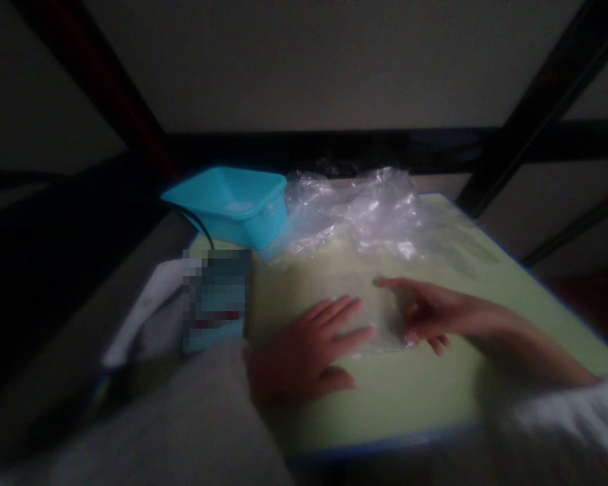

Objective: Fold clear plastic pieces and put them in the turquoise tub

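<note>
A small clear plastic bag lies flat on the pale green table top. My left hand lies flat with its fingers stretched out, the fingertips pressing on the bag's left edge. My right hand reaches in from the right, index finger extended along the bag's top edge, thumb at its right edge, the other fingers curled. Whether it pinches the bag is unclear in the dim, blurred picture.
A heap of crumpled clear plastic sits at the table's back. A turquoise plastic tub stands at the back left. A dark flat device with a cable lies left of my hand, beside white cloth. Dark frame bars surround the table.
</note>
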Demonstrator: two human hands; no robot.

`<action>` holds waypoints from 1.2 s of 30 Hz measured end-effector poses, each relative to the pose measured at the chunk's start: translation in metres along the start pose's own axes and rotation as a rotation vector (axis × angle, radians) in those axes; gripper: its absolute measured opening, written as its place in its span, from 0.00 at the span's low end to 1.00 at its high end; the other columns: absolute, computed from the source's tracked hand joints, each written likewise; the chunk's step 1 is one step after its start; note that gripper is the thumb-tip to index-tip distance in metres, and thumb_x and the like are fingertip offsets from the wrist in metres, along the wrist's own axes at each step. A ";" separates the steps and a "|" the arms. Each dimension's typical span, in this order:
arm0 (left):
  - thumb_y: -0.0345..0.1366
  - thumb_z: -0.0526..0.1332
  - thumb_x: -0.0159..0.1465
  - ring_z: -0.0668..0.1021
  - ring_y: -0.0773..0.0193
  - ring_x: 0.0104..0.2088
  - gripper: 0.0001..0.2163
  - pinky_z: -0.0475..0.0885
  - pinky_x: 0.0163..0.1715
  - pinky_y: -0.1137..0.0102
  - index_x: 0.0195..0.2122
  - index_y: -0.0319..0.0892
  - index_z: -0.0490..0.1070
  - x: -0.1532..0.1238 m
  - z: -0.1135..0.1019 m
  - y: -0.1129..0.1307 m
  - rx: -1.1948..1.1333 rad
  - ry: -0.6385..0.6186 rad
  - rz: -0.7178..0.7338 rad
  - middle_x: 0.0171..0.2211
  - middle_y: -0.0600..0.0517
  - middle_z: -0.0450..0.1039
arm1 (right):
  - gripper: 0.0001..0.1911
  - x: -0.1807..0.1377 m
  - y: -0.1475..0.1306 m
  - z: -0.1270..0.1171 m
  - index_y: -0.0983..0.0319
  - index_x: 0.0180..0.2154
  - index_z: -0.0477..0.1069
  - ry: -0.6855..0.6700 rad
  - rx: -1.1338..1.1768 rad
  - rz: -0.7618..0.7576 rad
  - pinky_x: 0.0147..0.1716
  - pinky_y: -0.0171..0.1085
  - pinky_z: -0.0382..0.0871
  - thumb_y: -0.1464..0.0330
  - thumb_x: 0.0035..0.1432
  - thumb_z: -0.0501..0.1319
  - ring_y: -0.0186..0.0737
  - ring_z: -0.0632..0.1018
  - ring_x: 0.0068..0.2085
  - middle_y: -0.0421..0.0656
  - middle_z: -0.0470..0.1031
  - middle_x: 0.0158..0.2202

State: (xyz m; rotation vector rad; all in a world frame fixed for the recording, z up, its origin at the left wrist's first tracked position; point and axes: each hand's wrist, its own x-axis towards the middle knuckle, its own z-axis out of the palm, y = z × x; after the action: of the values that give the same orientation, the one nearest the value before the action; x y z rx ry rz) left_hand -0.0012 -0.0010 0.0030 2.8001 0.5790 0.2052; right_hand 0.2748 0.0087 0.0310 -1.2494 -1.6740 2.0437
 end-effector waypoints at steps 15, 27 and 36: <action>0.55 0.51 0.65 0.50 0.45 0.66 0.30 0.49 0.63 0.51 0.64 0.44 0.53 0.000 0.002 -0.002 0.010 -0.004 0.005 0.68 0.42 0.41 | 0.50 -0.002 -0.005 0.008 0.65 0.66 0.38 0.064 -0.125 0.003 0.15 0.27 0.63 0.69 0.49 0.66 0.29 0.71 0.18 0.37 0.72 0.24; 0.55 0.50 0.65 0.46 0.47 0.67 0.34 0.46 0.64 0.52 0.66 0.40 0.47 -0.001 0.001 -0.001 0.020 -0.038 -0.012 0.68 0.41 0.41 | 0.41 -0.007 0.002 0.004 0.63 0.62 0.52 0.177 -0.351 -0.075 0.15 0.29 0.63 0.73 0.48 0.63 0.31 0.70 0.18 0.33 0.67 0.21; 0.59 0.47 0.64 0.45 0.48 0.67 0.36 0.41 0.64 0.49 0.66 0.39 0.45 -0.002 -0.005 -0.003 0.011 0.000 -0.008 0.68 0.41 0.39 | 0.15 0.011 0.005 0.001 0.64 0.46 0.72 0.621 -0.965 -0.627 0.43 0.46 0.74 0.74 0.60 0.52 0.46 0.77 0.44 0.50 0.75 0.43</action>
State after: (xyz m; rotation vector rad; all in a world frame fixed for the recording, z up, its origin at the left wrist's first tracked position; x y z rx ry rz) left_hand -0.0049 0.0020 0.0072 2.8080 0.5935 0.2003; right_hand 0.2689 0.0138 0.0214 -1.1394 -2.3155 0.3821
